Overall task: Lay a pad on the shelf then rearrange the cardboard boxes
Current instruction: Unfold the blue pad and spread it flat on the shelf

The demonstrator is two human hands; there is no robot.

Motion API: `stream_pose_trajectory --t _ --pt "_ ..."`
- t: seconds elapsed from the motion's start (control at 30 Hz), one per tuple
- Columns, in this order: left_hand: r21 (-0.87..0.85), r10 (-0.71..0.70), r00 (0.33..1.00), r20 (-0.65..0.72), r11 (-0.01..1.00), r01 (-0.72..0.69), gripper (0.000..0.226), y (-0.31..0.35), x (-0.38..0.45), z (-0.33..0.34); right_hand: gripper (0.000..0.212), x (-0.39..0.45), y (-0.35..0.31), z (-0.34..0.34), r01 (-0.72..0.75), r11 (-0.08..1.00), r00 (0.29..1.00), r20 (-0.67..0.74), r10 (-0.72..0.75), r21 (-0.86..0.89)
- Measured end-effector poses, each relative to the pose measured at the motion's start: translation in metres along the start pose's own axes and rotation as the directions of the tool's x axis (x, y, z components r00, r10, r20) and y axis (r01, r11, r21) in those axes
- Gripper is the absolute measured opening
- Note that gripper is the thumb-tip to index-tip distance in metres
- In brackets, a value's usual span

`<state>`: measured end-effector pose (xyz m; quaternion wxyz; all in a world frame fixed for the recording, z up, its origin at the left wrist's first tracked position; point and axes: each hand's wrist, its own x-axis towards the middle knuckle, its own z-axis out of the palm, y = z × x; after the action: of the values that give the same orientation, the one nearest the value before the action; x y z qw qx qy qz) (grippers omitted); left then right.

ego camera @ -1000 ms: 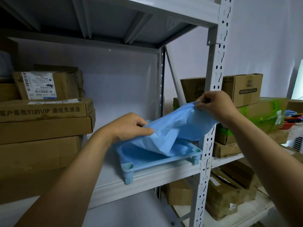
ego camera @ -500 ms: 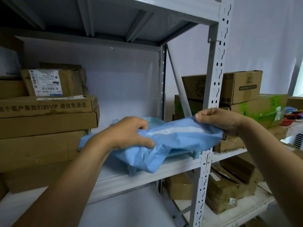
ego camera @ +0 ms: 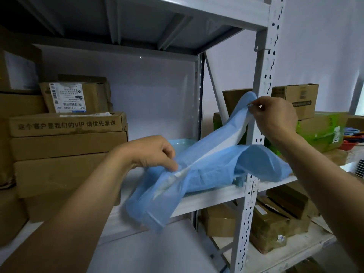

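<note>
Your left hand [ego camera: 151, 152] pinches the crumpled light-blue disposable pad [ego camera: 206, 166] at its near edge; your right hand [ego camera: 275, 117] pinches a raised corner beside the white perforated steel upright [ego camera: 262, 95]. The pad drapes over the white metal shelf [ego camera: 206, 200], right of the stacked brown cardboard boxes [ego camera: 67, 144].

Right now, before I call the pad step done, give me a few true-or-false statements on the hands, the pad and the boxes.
1. Both hands pinch the blue pad. True: left hand, right hand.
2. The pad lies flat on the shelf. False: it is crumpled, one corner raised, another hanging over the front edge.
3. Cardboard boxes are stacked at the left of the shelf. True.
4. The right hand grips the upright post. False: it holds only the pad's corner beside the post.
5. The top stacked box is lifted. False: no hand touches the boxes.
</note>
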<state>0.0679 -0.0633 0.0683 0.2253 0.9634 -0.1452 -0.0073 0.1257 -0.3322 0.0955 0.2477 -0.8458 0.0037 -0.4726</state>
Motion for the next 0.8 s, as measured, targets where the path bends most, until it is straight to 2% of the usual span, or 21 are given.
stream_pose_trajectory --t 0.03,0.07,0.1,0.13,0.17,0.2,0.23,0.27,0.3,0.33,0.37,0.4,0.47,0.53,0.6,0.63,0.67,0.7,0.73,0.8 --pt "0.008 0.005 0.995 -0.103 1.0 -0.004 0.018 0.002 0.0 -0.004 0.026 0.0 -0.003 0.0 -0.018 1.0 1.0 -0.001 0.018 0.016" --pt "0.056 0.016 0.962 -0.272 0.998 -0.001 0.016 0.004 0.001 -0.006 0.025 0.0 -0.005 0.001 -0.032 0.999 0.999 -0.002 0.033 0.037" --pt "0.126 0.041 0.875 -0.483 0.992 0.023 0.015 0.005 0.004 -0.009 0.024 0.0 -0.006 0.001 -0.051 0.997 0.999 0.013 0.05 0.055" --pt "0.18 0.071 0.749 -0.659 0.981 0.066 0.013 0.008 0.006 -0.011 0.023 0.0 -0.007 0.002 -0.072 0.995 0.996 0.05 0.069 0.068" --pt "0.207 0.09 0.641 -0.763 0.972 0.11 0.01 0.011 0.005 -0.013 0.021 0.0 -0.007 0.003 -0.101 0.991 0.991 0.099 0.092 0.089" --pt "0.209 0.093 0.591 -0.801 0.969 0.13 0.009 0.015 0.005 -0.016 0.02 -0.001 -0.006 0.004 -0.148 0.977 0.983 0.136 0.128 0.152" --pt "0.192 0.074 0.611 -0.788 0.973 0.13 0.008 0.016 0.005 -0.02 0.019 -0.001 -0.006 0.004 -0.211 0.944 0.969 0.18 0.168 0.254" --pt "0.157 0.039 0.676 -0.736 0.981 0.114 0.008 0.017 0.005 -0.025 0.018 0.0 -0.008 0.005 -0.273 0.895 0.951 0.239 0.196 0.352" --pt "0.11 0.008 0.78 -0.626 0.991 0.078 0.008 0.019 0.003 -0.031 0.018 -0.001 -0.012 0.003 -0.317 0.853 0.932 0.302 0.2 0.414" --pt "0.062 -0.006 0.895 -0.446 0.997 0.038 0.009 0.02 -0.001 -0.036 0.018 -0.002 -0.015 0.001 -0.343 0.829 0.916 0.354 0.191 0.441" --pt "0.054 -0.006 0.97 -0.245 0.998 0.019 0.011 0.021 -0.006 -0.04 0.019 -0.001 -0.017 -0.002 -0.362 0.819 0.898 0.401 0.179 0.445" --pt "0.083 -0.013 0.998 -0.056 0.996 0.018 0.013 0.021 -0.011 -0.043 0.019 -0.001 -0.018 -0.004 -0.375 0.828 0.87 0.466 0.159 0.417" --pt "0.113 -0.058 0.977 0.205 0.993 0.035 0.019 0.018 -0.015 -0.04 0.019 -0.006 -0.021 -0.007 -0.38 0.878 0.774 0.619 0.129 0.291" --pt "0.075 -0.078 0.969 0.233 0.995 0.062 0.019 0.013 -0.014 -0.035 0.021 -0.01 -0.022 -0.003 -0.404 0.87 0.757 0.637 0.144 0.282" --pt "-0.07 -0.062 0.993 0.099 0.995 0.069 0.023 0.008 -0.01 -0.031 0.02 -0.01 -0.019 0.006 -0.458 0.804 0.806 0.559 0.195 0.38" --pt "-0.133 -0.041 0.999 -0.027 0.99 0.037 0.027 0.006 -0.008 -0.03 0.018 -0.01 -0.017 0.01 -0.46 0.769 0.84 0.497 0.216 0.443" --pt "-0.116 0.008 0.979 -0.204 0.993 -0.033 0.031 0.005 -0.006 -0.03 0.016 -0.007 -0.015 0.014 -0.437 0.755 0.879 0.41 0.243 0.489" --pt "-0.019 0.098 0.909 -0.404 0.993 -0.115 0.033 0.005 -0.005 -0.031 0.018 -0.006 -0.014 0.015 -0.392 0.759 0.915 0.303 0.265 0.52" --pt "0.09 0.194 0.792 -0.579 0.981 -0.175 0.032 0.007 -0.006 -0.032 0.028 -0.006 -0.016 0.014 -0.342 0.762 0.939 0.191 0.284 0.55" --pt "0.207 0.308 0.543 -0.781 0.948 -0.24 0.026 0.017 -0.014 -0.034 0.047 -0.01 -0.022 0.009 -0.222 0.729 0.963 0.029 0.267 0.647"
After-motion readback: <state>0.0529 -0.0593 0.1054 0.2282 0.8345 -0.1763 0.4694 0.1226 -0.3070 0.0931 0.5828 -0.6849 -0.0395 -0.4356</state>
